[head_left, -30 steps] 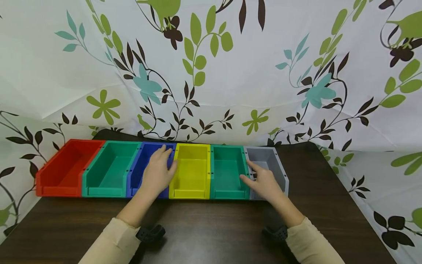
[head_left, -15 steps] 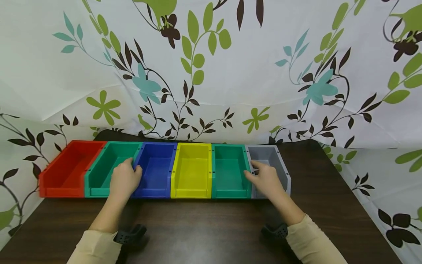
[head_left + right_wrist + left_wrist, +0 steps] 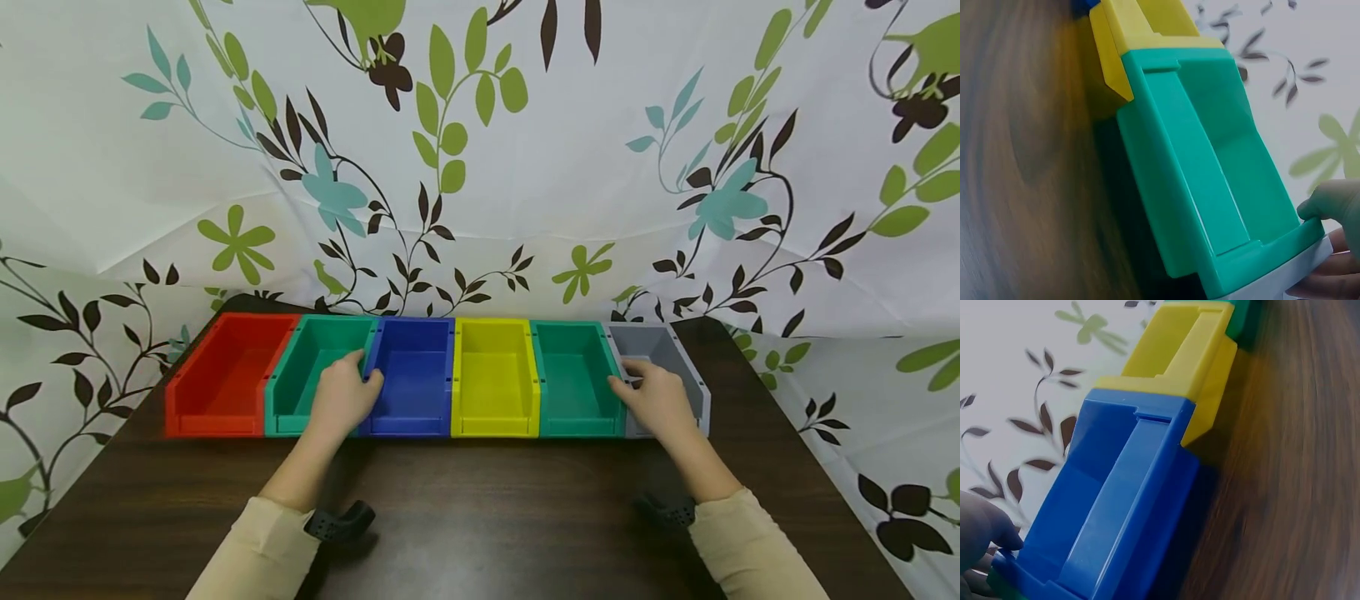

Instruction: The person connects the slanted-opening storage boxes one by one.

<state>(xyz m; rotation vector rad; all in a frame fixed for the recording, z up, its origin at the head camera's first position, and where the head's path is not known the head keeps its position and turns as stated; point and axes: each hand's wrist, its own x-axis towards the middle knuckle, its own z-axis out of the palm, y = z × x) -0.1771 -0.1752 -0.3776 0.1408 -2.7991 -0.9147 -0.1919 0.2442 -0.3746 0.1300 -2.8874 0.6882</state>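
Note:
Six-colour-block row aside, the bins that my hands touch are open plastic storage bins standing side by side. My left hand pinches the adjoining walls of the left green bin and the blue bin; in the left wrist view its thumb lies over the blue rim. With thumb and fingers, my right hand grips the touching walls of the right green bin and the grey bin. In the right wrist view the thumb presses on the green rim and the fingers are on the grey side, partly hidden.
A yellow bin sits mid-row and a red bin forms the left end. The dark wooden table runs in front of them. Behind hangs a white leaf-patterned cloth. A black strap is on the left wrist.
First the left hand moved left from over the blue bin to the green-blue walls. Since then the whole row has shifted right along the table, both hands moving with it.

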